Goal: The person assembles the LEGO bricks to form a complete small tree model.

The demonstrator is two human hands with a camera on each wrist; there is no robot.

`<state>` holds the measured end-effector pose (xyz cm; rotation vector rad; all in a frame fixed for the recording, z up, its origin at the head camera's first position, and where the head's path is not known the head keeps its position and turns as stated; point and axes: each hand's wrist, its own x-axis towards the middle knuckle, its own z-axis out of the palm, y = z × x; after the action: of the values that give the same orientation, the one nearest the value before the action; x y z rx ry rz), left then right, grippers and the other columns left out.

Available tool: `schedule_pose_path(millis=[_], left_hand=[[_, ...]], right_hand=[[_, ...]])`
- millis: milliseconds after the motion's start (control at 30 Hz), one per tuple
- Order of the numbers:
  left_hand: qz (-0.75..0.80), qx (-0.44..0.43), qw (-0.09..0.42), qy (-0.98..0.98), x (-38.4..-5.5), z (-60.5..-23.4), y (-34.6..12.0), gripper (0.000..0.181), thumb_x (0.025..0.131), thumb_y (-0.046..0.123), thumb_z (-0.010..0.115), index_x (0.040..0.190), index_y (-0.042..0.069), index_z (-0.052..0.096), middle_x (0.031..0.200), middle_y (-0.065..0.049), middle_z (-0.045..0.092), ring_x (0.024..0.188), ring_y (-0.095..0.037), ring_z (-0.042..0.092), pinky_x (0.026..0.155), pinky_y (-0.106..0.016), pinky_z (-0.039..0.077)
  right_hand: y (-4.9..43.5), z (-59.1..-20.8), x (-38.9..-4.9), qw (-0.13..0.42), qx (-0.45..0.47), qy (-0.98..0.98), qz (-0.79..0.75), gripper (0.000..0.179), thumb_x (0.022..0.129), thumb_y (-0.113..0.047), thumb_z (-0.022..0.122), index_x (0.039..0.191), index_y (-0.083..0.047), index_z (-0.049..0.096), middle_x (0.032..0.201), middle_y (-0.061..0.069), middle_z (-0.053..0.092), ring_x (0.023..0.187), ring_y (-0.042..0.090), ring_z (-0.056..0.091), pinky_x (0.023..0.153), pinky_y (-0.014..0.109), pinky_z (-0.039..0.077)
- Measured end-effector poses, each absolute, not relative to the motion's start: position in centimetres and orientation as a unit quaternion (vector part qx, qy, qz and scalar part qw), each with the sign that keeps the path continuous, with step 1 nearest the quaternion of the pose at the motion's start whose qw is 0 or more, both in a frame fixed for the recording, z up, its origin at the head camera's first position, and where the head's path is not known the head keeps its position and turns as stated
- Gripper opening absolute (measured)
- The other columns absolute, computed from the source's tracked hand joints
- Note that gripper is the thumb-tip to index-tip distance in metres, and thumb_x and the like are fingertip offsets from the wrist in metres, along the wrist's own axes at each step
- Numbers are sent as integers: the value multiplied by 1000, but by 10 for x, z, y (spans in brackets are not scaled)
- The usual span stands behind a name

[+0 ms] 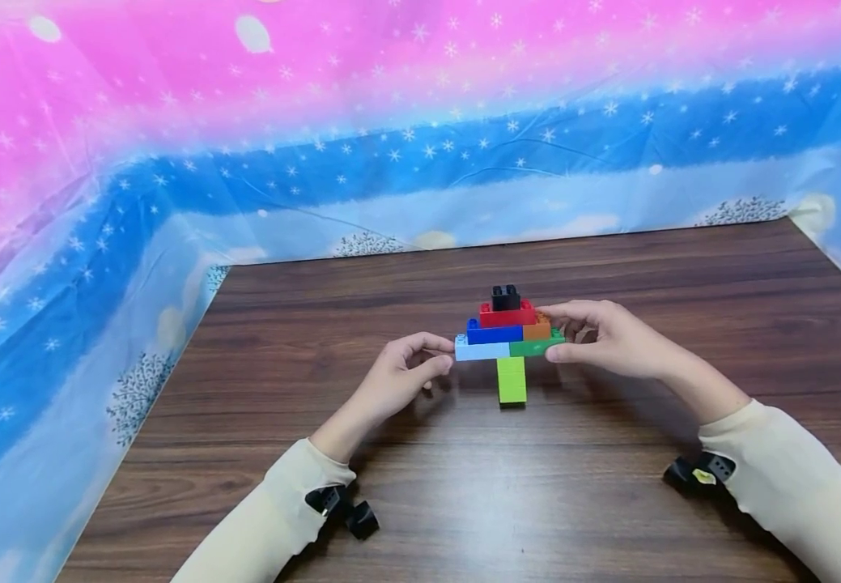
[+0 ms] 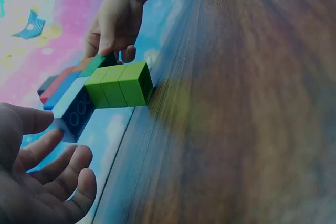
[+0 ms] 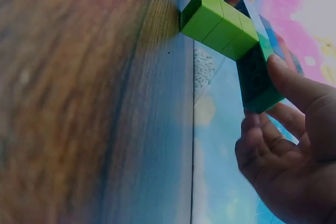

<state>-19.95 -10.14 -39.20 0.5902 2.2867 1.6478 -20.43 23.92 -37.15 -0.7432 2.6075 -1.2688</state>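
Note:
A tree-shaped build of toy bricks (image 1: 502, 317) stands upright between the two hands, its lime green trunk (image 1: 511, 380) close over the table. Above the trunk lie a light blue brick (image 2: 67, 103) and a green brick (image 3: 265, 95) side by side, then blue and orange, red, and black on top. My right hand (image 1: 613, 340) holds the right side, thumb on the green brick's front face and fingers behind it. At the other end, my left hand (image 1: 409, 364) has relaxed fingers, with fingertips (image 2: 59, 134) right at the light blue brick's end.
The dark wooden table (image 1: 303, 324) spreads out all round the build. A pink and blue snowflake cloth (image 1: 405, 138) hangs behind the table and along its left side. Black wrist devices (image 1: 340, 506) sit at both cream sleeves (image 1: 274, 510).

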Motion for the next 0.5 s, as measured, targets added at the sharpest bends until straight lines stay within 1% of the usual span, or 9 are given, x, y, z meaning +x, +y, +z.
schedule_pose_path(millis=[133,233,400,500], left_hand=[[573,206,144,780,-200,-391,-101,32,105,8,64,135,-4,66,121,-26,69,94,-33,66,71,-29,57],[575,207,151,777,-200,-390,-101,35,105,6,63,138,-5,63,124,-27,68,93,-33,66,71,-29,57],[580,192,173,772,-199,-389,-103,38,105,7,62,141,-5,61,121,-27,70,83,-24,64,70,-29,58],[582,181,199,768,-199,-390,-103,43,106,9,62,146,-4,57,126,-26,69,81,-19,65,70,-27,57]], right_hand=[[239,-372,-205,71,-236,871,-425,59,96,-19,81,148,-2,59,133,13,69,105,23,65,88,33,58],[239,-373,-205,72,-229,873,-425,58,96,-20,80,148,-3,60,134,14,69,107,24,65,89,34,58],[238,-377,-208,82,-220,872,-429,56,100,-20,76,149,-1,58,132,14,69,108,24,65,88,33,58],[236,-381,-209,91,-217,871,-432,53,102,-18,73,149,2,56,124,14,71,101,23,67,80,32,58]])
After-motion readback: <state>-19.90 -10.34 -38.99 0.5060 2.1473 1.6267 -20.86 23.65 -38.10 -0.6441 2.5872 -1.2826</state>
